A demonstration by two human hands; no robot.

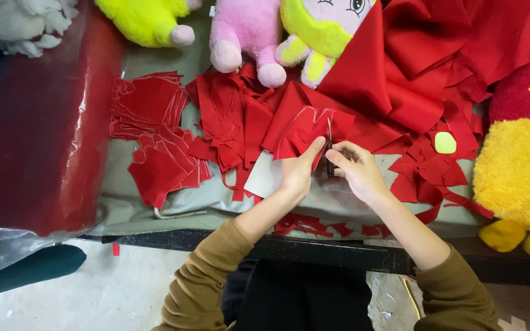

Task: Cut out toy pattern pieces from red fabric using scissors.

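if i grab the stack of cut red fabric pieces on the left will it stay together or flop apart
Probably flop apart: the stack of cut red pieces is loose, fanned layers with edges already slipping sideways. Each piece looks thin and limp, like the red fabric that folds in the left hand, so it would likely droop. It seems light; a push would probably slide the top layers.

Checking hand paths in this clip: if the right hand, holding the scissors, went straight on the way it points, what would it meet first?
Likely the red fabric piece that the left hand holds; the right hand has the scissors already at it.
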